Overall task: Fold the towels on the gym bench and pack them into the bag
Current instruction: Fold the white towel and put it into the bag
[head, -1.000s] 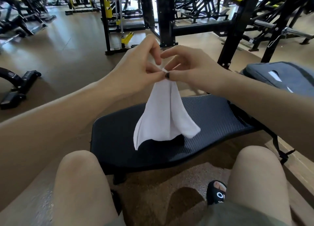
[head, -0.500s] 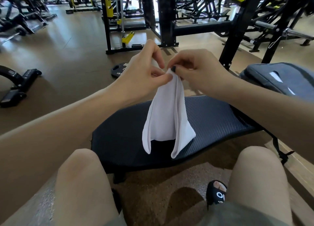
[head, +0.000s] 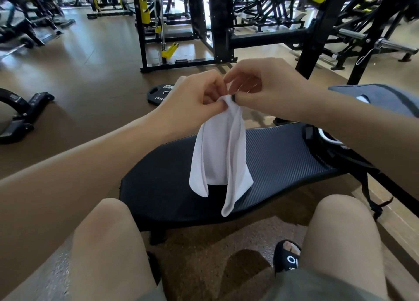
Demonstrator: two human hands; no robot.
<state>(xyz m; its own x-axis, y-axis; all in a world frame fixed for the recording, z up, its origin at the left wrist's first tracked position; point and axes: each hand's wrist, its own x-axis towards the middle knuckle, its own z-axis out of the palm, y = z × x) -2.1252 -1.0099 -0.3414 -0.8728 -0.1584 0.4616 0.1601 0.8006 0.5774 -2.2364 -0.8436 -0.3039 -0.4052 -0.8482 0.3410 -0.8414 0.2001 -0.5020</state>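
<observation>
Head camera, close, looking forward-down over bench (head: 283, 164).

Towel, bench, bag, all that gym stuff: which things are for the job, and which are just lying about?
For the job:
white towel, pinched at its top by both hands, left hand and right hand
black gym bench under it
grey bag at the right

Just lying about:
black weight plate on the floor
black and yellow machines behind
barbell on a rack

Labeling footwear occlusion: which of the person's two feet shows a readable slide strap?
The one by the right knee: black slide with white lettering, toes visible. The other foot, beside the left knee, is mostly hidden and shows only a dark edge.
</observation>
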